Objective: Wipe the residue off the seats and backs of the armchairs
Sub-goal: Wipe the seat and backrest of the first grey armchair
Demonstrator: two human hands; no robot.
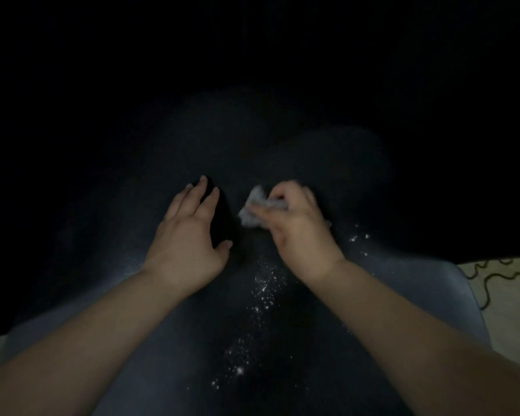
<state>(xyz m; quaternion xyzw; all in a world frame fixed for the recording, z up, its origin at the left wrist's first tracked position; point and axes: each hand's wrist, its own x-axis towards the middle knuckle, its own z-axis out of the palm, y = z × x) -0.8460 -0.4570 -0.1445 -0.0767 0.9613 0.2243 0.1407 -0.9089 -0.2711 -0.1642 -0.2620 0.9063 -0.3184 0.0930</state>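
Very dim here, the upper half lost in black. Light falls only from near the camera, leaving hard shadow beside the left hand (189, 235). Right hand (297, 226) smears with blur.

Head view looks steeply down, close over a dark seat (192, 340).
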